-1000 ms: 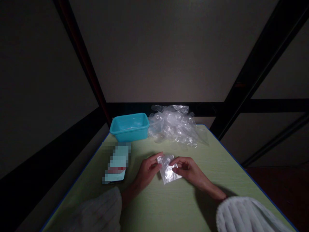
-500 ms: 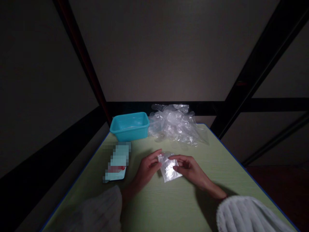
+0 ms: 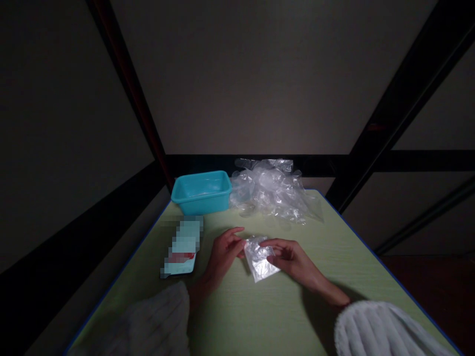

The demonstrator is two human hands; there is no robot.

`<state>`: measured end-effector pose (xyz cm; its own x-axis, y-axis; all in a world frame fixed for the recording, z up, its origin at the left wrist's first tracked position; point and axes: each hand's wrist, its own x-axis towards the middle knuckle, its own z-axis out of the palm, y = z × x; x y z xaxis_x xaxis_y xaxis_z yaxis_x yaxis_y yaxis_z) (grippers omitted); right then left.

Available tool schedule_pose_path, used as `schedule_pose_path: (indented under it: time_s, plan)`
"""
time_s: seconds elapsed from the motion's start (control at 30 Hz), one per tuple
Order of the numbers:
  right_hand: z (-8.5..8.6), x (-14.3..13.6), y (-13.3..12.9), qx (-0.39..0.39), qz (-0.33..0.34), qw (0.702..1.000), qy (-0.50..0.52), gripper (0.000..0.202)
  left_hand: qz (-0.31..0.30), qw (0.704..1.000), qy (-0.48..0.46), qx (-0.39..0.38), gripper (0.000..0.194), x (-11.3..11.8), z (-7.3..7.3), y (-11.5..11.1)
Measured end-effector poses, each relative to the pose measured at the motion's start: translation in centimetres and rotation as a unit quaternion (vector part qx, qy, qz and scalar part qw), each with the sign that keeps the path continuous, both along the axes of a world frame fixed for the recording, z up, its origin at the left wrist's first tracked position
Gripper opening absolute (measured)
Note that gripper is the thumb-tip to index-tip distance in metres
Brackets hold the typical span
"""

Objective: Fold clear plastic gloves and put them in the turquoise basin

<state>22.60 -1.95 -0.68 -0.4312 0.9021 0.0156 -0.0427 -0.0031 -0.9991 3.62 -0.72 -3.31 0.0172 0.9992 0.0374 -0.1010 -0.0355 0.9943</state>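
Observation:
A clear, shiny plastic glove (image 3: 260, 264), folded into a small square packet, is held above the middle of the table. My right hand (image 3: 297, 262) pinches its right side, with the thumb on the front and the index finger along the top. At the packet's upper left corner, my left hand (image 3: 224, 254) has its thumb against the edge and the index finger stretched out above. The left hand's other fingers are partly hidden behind the thumb. Behind the hands lies a loose heap of clear plastic gloves (image 3: 272, 190), some with rounded finger ends showing.
A turquoise plastic basket (image 3: 204, 203) stands at the far left of the pale green table (image 3: 256, 321), beside the heap. Nearer on the left lies a phone (image 3: 181, 268) with a blurred screen. The table has a blue edge, and a wall rises behind it.
My left hand has shifted slightly left, its index finger drawn back from the packet's top and its thumb moved up to the corner. My right hand keeps its pinch.

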Motion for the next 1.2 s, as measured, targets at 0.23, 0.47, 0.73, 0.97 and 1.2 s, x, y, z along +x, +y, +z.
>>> schedule_pose_path:
  time_s: [0.23, 0.47, 0.73, 0.97, 1.2]
  plan:
    - [-0.1, 0.0, -0.1, -0.007, 0.006, 1.000, -0.001, 0.032, -0.005, 1.000, 0.017, 0.007, 0.042, -0.2, 1.9, -0.9]
    - [-0.1, -0.1, 0.0, -0.025, -0.005, 1.000, -0.001, 0.033, 0.021, 0.999, 0.023, 0.035, 0.050, -0.3, 1.7, -0.6]
    - [-0.2, 0.0, 0.0, -0.013, -0.012, 1.000, -0.001, 0.033, 0.064, 0.998, -0.007, 0.000, 0.040, -0.6, 3.6, -0.4]
    - [-0.5, 0.2, 0.0, 0.012, -0.012, 0.999, -0.033, 0.036, 0.134, 0.987, -0.090, -0.001, 0.039, -2.1, 3.4, 1.6]
    - [-1.0, 0.0, 0.2, -0.001, -0.009, 0.999, -0.033, 0.035, 0.141, 0.961, -0.239, 0.001, 0.031, -4.5, 3.3, 3.2]
